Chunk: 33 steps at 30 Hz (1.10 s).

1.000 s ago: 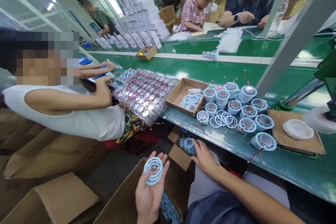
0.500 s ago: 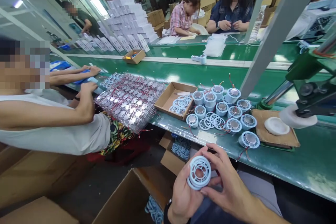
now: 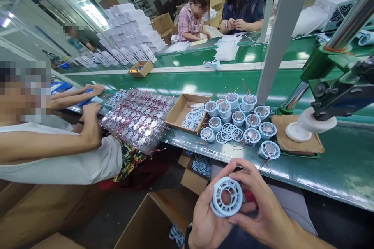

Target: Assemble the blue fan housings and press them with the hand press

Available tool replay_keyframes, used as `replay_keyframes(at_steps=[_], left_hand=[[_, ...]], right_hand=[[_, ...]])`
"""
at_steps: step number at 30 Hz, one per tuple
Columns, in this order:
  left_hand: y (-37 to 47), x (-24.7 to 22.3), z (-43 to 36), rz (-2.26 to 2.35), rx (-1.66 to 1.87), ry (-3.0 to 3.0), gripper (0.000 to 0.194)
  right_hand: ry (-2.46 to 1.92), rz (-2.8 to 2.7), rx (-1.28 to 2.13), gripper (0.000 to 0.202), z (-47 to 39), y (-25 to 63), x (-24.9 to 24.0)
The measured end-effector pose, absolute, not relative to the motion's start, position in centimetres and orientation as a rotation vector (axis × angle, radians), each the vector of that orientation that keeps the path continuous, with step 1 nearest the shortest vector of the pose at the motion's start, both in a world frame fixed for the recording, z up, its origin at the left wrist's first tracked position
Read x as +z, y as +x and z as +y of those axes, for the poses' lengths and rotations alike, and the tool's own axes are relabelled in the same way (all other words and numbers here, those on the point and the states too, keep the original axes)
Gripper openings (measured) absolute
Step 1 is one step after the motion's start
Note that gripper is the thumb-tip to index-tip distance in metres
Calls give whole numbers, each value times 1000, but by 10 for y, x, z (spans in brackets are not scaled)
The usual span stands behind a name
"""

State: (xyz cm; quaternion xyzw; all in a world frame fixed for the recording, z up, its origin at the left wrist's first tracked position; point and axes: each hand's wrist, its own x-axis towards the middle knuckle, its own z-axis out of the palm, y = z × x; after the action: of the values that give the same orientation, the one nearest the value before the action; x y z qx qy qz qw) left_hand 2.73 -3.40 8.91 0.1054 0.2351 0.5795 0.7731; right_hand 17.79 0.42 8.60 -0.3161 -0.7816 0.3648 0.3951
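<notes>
Light blue plastic rings (image 3: 217, 201) with spoked inner hoops, at least two stacked slightly out of line, are held between my hands above my lap. My left hand (image 3: 204, 214) cups them from the left and below. From the right, my right hand (image 3: 260, 198) grips their edge with thumb and fingers. A bit of red shows behind them, too hidden to name. On the bench beyond stand several round blue housings (image 3: 252, 135) with silver motor discs and thin red wires. Loose blue rings (image 3: 233, 133) lie among them.
A cardboard tray (image 3: 172, 116) holds more rings. Left of it lies a wide sheet of silver discs (image 3: 137, 118) with wires. A green press (image 3: 318, 81) with a white pad stands at right. Open boxes (image 3: 146, 218) sit below the bench. A co-worker (image 3: 52, 151) sits at left; others work opposite.
The rings have turned a little in my hands, with the front one facing me more squarely. The camera view has swung slightly to the right. My hands keep their grip.
</notes>
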Motion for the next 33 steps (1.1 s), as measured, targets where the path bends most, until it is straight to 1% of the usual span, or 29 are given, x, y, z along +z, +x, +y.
replay_keyframes(at_steps=[4, 9, 12, 19, 22, 26, 33], left_hand=[[29, 91, -33, 476, 1241, 223, 42], [30, 93, -31, 457, 1217, 189, 41], [30, 94, -31, 495, 1216, 177, 39], [30, 94, -33, 593, 1177, 168, 46], [30, 94, -33, 587, 1174, 163, 44], [32, 96, -32, 607, 1189, 124, 40], [38, 100, -33, 692, 1227, 72, 43]], right_hand=[[-810, -1946, 938, 65, 5, 179, 85], [-795, -1891, 1040, 75, 6, 177, 82], [-815, -1866, 1091, 78, 5, 177, 81], [-808, -1829, 1192, 80, 5, 177, 82], [-806, -1806, 1214, 78, 5, 177, 81], [-810, -1767, 1251, 70, 6, 175, 78], [-818, -1736, 1316, 61, 9, 176, 75]])
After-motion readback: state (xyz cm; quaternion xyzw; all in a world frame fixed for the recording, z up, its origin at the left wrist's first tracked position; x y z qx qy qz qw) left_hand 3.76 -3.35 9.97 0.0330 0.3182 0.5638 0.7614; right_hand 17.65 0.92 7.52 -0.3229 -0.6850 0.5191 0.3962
